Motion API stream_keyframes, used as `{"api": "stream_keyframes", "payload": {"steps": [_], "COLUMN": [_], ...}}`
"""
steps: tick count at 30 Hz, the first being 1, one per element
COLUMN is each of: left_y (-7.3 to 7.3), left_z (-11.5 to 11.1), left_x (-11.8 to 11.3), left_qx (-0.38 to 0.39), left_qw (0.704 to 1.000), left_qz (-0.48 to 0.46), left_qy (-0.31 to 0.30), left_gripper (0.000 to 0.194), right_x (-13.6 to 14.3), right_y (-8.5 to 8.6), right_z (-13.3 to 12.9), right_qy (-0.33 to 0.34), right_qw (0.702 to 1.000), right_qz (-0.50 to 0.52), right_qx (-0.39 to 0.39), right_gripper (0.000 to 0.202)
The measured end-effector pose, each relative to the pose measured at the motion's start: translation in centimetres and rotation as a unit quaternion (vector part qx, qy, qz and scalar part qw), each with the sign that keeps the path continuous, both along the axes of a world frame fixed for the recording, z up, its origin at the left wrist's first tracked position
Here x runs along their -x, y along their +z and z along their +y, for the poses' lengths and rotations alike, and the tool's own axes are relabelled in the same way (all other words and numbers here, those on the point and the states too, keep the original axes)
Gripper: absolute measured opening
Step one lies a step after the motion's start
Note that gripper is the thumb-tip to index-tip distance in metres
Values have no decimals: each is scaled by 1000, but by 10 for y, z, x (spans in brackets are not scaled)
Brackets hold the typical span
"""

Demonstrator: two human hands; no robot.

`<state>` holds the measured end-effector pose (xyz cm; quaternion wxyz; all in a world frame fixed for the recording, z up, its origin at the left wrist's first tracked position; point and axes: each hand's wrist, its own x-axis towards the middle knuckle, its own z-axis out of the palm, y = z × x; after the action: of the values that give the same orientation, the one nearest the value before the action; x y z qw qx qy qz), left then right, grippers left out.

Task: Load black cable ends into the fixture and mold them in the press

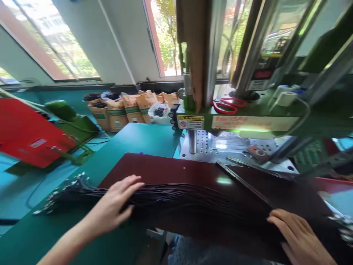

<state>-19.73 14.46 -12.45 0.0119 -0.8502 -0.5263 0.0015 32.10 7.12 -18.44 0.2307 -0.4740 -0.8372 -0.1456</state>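
A bundle of thin black cables (176,195) lies across the dark red-brown board (162,167). Silvery metal ends (55,200) fan out from it over the green table at the left. Above the bundle's left part is my left hand (116,202), thumb and fingers apart; whether it touches the cables I cannot tell. My right hand (298,232) is low at the right, fingers stretched out, beside the near end of a long dark metal bar (245,183). More metal ends (343,226) show at the right edge, partly cut off.
A green press (248,125) with steel columns stands behind the board, red-handled scissors (228,106) on its ledge. Another thin metal bar (253,166) lies near its perforated plate (201,141). Paper sacks (118,114) line the wall; a red machine cover (33,132) is at left.
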Motion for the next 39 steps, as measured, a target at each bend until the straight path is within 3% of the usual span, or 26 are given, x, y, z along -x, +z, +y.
{"api": "stream_keyframes", "payload": {"steps": [4, 6, 8, 11, 16, 19, 22, 26, 29, 35, 39], "left_y": [-24, -41, -53, -60, -59, -59, -57, -56, -59, -53, -32], "left_z": [-1, 1, 9, 32, 58, 47, 26, 0, -11, 5, 24], "left_x": [-126, -170, -195, -207, -201, -208, -237, -301, -337, -355, -358], "left_qx": [-58, -100, -138, -170, -151, -133, -108, -97, -111, -94, 43], "left_qw": [990, 981, 971, 966, 968, 966, 961, 952, 956, 975, 971], "left_qz": [-20, -10, -1, 0, -9, -24, -36, -28, -37, -64, -150], "left_qy": [-128, -164, -195, -196, -199, -221, -252, -290, -269, -190, -180], "left_gripper": [76, 73, 54, 28, 34, 51, 69, 63, 44, 28, 22], "right_x": [16, 15, 10, 0, -28, -51, -56, -24, 0, -5, -15], "right_y": [7, 7, 8, 13, 37, 60, 75, 63, 46, 37, 43], "right_z": [3, 0, -8, -20, -34, -32, -11, 35, 62, 86, 78], "right_qy": [-44, -49, -53, -107, -208, -159, -117, -135, -126, -168, -175], "right_qw": [999, 999, 998, 989, 960, 952, 949, 958, 960, 969, 974], "right_qz": [11, 4, -13, -38, -50, 24, 87, -8, -46, -47, -11], "right_qx": [-8, 4, 33, 91, 179, 259, 279, 253, 244, 174, 142], "right_gripper": [25, 22, 21, 27, 34, 38, 43, 35, 11, 15, 20]}}
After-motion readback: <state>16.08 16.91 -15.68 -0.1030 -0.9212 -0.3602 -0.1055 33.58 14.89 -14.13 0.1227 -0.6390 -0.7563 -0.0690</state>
